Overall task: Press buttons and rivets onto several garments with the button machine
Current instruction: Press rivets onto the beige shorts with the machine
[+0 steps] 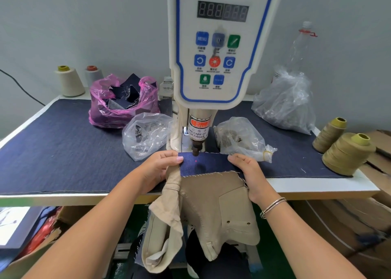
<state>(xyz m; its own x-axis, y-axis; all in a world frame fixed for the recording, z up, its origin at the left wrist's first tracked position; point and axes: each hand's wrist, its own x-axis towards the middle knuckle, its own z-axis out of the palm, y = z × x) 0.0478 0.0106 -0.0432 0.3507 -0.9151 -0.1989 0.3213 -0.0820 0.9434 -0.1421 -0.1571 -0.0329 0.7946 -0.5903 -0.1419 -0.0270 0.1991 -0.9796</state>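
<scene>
Partly hidden beneath the garment (211, 194), both hands (157, 168) (247, 172) pinch its navy edge under the button machine (213, 45).

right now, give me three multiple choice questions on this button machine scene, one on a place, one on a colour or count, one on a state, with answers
1. Where does the red laser dot fall?
A. on the navy strip
B. on the pink bag
C. on the left hand

2. How many olive thread cones stand at the table's right end?
A. one
B. two
C. four

3. How is the garment held?
A. one hand only
B. lying loose, untouched
C. both hands, one at each end of the strip

Answers:
1 A: the dot glows on the navy strip, just in front of the punch.
2 B: two olive cones stand there side by side.
3 C: the left hand and right hand grip the strip's ends, with the tan garment hanging off the table edge.
</scene>
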